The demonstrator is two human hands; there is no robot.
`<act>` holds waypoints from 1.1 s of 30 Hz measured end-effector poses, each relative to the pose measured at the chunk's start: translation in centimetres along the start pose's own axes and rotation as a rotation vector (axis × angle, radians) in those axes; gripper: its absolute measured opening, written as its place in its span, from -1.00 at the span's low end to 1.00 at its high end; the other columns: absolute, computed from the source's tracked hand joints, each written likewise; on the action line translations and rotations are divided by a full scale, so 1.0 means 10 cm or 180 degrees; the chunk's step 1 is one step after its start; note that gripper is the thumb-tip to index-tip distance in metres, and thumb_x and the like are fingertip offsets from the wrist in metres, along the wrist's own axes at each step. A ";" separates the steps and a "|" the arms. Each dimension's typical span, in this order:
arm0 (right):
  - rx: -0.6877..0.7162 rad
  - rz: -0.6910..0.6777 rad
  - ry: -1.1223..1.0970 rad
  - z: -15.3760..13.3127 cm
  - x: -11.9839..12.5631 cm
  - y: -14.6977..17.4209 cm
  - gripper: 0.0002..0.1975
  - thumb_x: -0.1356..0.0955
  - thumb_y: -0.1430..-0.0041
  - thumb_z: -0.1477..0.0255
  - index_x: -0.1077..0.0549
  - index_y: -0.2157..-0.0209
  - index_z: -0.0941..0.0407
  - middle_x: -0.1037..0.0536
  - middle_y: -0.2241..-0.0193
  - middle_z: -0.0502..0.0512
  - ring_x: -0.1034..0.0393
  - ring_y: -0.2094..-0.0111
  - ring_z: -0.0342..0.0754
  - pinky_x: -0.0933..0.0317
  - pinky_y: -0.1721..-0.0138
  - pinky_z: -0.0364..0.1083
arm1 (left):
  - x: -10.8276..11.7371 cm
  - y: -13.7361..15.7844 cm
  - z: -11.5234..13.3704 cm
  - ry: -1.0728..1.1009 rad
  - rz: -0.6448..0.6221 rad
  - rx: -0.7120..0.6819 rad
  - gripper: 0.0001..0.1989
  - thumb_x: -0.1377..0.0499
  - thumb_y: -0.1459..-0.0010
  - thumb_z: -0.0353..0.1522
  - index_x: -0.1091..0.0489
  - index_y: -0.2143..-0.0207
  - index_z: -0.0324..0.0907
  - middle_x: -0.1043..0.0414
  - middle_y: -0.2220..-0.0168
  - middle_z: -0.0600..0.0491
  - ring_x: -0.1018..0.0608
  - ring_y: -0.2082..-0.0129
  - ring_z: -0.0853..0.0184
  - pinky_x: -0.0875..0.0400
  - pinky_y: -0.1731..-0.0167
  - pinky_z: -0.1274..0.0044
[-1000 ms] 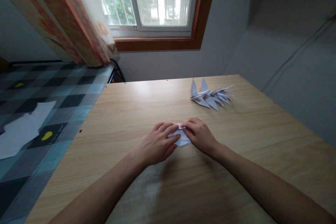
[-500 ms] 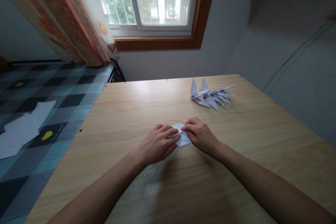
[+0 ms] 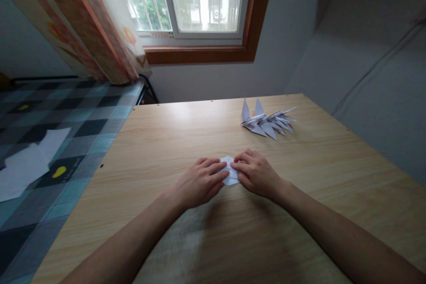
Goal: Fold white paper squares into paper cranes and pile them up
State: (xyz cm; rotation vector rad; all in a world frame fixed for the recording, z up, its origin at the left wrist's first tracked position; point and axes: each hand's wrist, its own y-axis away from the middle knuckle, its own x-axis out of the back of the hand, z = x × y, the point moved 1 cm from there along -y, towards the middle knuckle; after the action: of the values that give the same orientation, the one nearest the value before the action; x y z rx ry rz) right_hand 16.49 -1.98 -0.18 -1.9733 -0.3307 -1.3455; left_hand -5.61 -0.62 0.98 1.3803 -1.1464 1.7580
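Note:
A small piece of folded white paper (image 3: pixel 229 179) lies on the wooden table, with crease lines across its face. From the left, my left hand (image 3: pixel 204 180) holds it, fingers close together over its left edge. My right hand (image 3: pixel 255 171) grips the opposite side, fingers bent and the tips on the paper's upper right part. Both hands cover the paper's sides, so only its middle strip shows. Whether the thumbs reach under it is hidden.
Several pointed folded white paper pieces (image 3: pixel 266 122) sit together toward the table's (image 3: pixel 166 142) far right. White sheets (image 3: pixel 31 162) rest on a checked cloth (image 3: pixel 96 117) at left. Beyond the table are a window (image 3: pixel 206 0), a curtain (image 3: pixel 100 22) and walls.
My right fingers have shifted slightly over the paper, and its right corner is now more covered. A raised flap near the middle looks flatter. My left hand has barely moved.

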 end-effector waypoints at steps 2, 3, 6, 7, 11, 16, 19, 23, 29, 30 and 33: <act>0.0016 -0.0027 0.0101 -0.02 0.01 0.01 -0.80 -0.36 -0.19 0.44 -0.56 0.16 0.15 -0.55 0.24 0.18 -0.32 0.18 0.10 -0.23 0.13 0.08 | 0.01 -0.01 0.01 -0.0006 0.0001 0.0029 -0.72 -0.02 -0.33 -0.31 -0.40 -0.02 -0.10 -0.46 -0.08 -0.01 -0.45 -0.04 0.15 -0.34 0.00 0.30; 0.0025 -0.0011 0.0145 -0.02 0.02 0.01 -0.79 -0.36 -0.22 0.39 -0.56 0.14 0.14 -0.54 0.24 0.17 -0.32 0.18 0.10 -0.22 0.13 0.08 | 0.01 -0.01 0.01 -0.0023 0.0003 0.0054 -0.72 -0.02 -0.33 -0.31 -0.40 -0.02 -0.10 -0.46 -0.07 -0.01 -0.46 -0.02 0.14 -0.34 0.02 0.30; -0.0030 0.0127 0.0260 0.00 0.02 0.02 -0.81 -0.35 -0.25 0.38 -0.54 0.14 0.11 -0.54 0.23 0.16 -0.32 0.16 0.10 -0.19 0.11 0.08 | 0.03 -0.01 0.03 -0.0082 -0.0025 0.0130 -0.71 -0.04 -0.31 -0.30 -0.41 -0.02 -0.10 -0.48 -0.02 -0.01 -0.47 0.08 0.15 -0.35 0.08 0.30; -0.0085 0.0184 0.0287 0.02 0.02 0.02 -0.83 -0.36 -0.25 0.40 -0.54 0.15 0.11 -0.54 0.22 0.16 -0.32 0.15 0.10 -0.18 0.11 0.07 | 0.04 -0.01 0.03 -0.0084 -0.0049 0.0141 -0.71 -0.04 -0.31 -0.30 -0.41 -0.02 -0.10 -0.49 -0.01 -0.02 -0.47 0.09 0.15 -0.35 0.09 0.30; -0.0401 0.0328 0.0407 0.07 0.02 0.02 -0.85 -0.38 -0.22 0.44 -0.53 0.16 0.11 -0.52 0.19 0.18 -0.32 0.15 0.11 -0.19 0.09 0.07 | 0.06 -0.01 0.04 0.0126 -0.0139 0.0062 -0.69 -0.07 -0.30 -0.26 -0.40 -0.03 -0.15 -0.51 0.02 -0.04 -0.47 0.12 0.16 -0.34 0.13 0.32; -0.0789 0.0314 0.0417 0.07 -0.01 0.02 -0.90 -0.36 -0.23 0.47 -0.48 0.21 0.15 -0.51 0.28 0.18 -0.36 0.23 0.08 -0.21 0.19 -0.01 | 0.07 -0.01 0.04 0.0595 -0.0112 -0.0074 -0.62 -0.08 -0.28 -0.12 -0.42 0.02 -0.17 -0.51 0.01 -0.07 -0.47 0.09 0.18 -0.31 0.07 0.34; -0.0858 0.0332 0.0179 0.05 -0.02 0.04 -0.98 -0.35 -0.23 0.49 -0.43 0.30 0.14 -0.50 0.38 0.11 -0.37 0.36 -0.01 -0.17 0.32 -0.08 | 0.05 -0.01 0.04 0.0563 -0.0059 0.0022 -0.62 -0.07 -0.29 -0.11 -0.43 0.03 -0.16 -0.50 0.03 -0.06 -0.46 0.09 0.17 -0.30 0.07 0.32; -0.0771 0.0478 -0.0049 -0.01 -0.01 0.05 -0.82 -0.34 -0.25 0.38 -0.35 0.44 0.11 -0.44 0.50 0.04 -0.32 0.46 -0.05 -0.11 0.40 -0.08 | 0.02 -0.01 0.04 0.0323 -0.0075 0.0243 -0.61 -0.05 -0.31 -0.12 -0.42 0.01 -0.17 -0.48 0.09 -0.08 -0.46 0.11 0.15 -0.30 0.08 0.29; -0.0295 0.0349 -0.0278 -0.09 -0.02 0.03 -0.91 -0.35 -0.23 0.43 -0.44 0.37 0.12 -0.52 0.36 0.11 -0.39 0.29 0.01 -0.22 0.24 -0.05 | 0.05 -0.01 0.04 0.0148 -0.0052 0.0378 -0.65 -0.06 -0.30 -0.17 -0.45 0.04 -0.20 -0.47 0.13 -0.09 -0.45 0.15 0.15 -0.33 0.10 0.27; -0.0240 0.0288 -0.0304 -0.09 -0.03 0.03 -0.94 -0.35 -0.23 0.44 -0.45 0.33 0.12 -0.54 0.31 0.13 -0.40 0.25 0.03 -0.24 0.19 -0.03 | 0.05 -0.01 0.04 0.0193 -0.0005 0.0377 -0.67 -0.04 -0.32 -0.19 -0.46 0.06 -0.19 -0.48 0.14 -0.08 -0.46 0.16 0.16 -0.34 0.11 0.28; -0.0175 0.0150 -0.0355 -0.08 -0.04 0.03 -0.94 -0.36 -0.24 0.42 -0.47 0.27 0.11 -0.56 0.18 0.18 -0.42 0.13 0.06 -0.27 0.08 0.03 | 0.02 0.00 0.01 0.0389 0.0182 0.0379 -0.71 -0.01 -0.35 -0.27 -0.50 0.12 -0.14 -0.50 0.18 -0.03 -0.49 0.15 0.22 -0.36 0.09 0.32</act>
State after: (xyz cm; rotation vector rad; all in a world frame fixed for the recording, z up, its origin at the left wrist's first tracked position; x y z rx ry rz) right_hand 15.94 -2.63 -0.55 -2.0937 -0.3004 -1.2297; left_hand -5.65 -0.69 1.22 1.2996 -1.0395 1.9505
